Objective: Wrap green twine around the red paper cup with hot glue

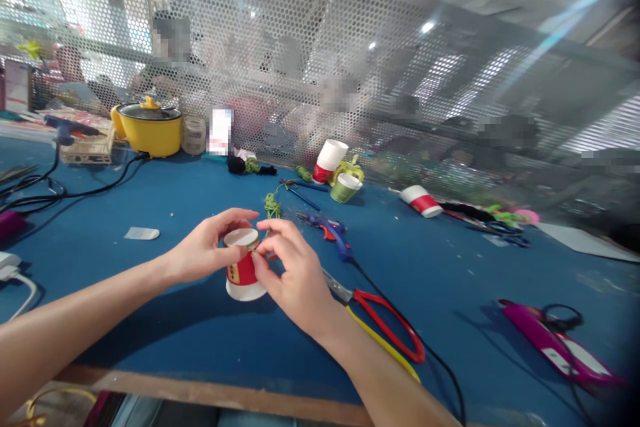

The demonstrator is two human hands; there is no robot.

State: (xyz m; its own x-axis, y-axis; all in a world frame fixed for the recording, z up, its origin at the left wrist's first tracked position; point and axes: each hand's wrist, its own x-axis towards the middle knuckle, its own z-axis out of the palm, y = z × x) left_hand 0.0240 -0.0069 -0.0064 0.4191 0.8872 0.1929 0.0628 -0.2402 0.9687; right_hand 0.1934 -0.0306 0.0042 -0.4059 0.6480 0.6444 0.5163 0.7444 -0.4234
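Note:
A red and white paper cup (242,275) stands upside down on the blue table, close to its front edge. My left hand (213,247) is closed round the cup's left side, with the thumb across its upper front. At the right side of the cup, my right hand (290,267) pinches green yarn against the upper part. The yarn (272,205) runs in a loose tangle behind the fingers. Part of the cup's right side is hidden by the right hand.
A blue glue gun (333,230), red-handled scissors (390,320) and a black cable lie right of the hands. A purple case (555,343) is farther right. Behind are a yellow pot (150,130), a green cup (345,188) and a perforated metal screen (280,67).

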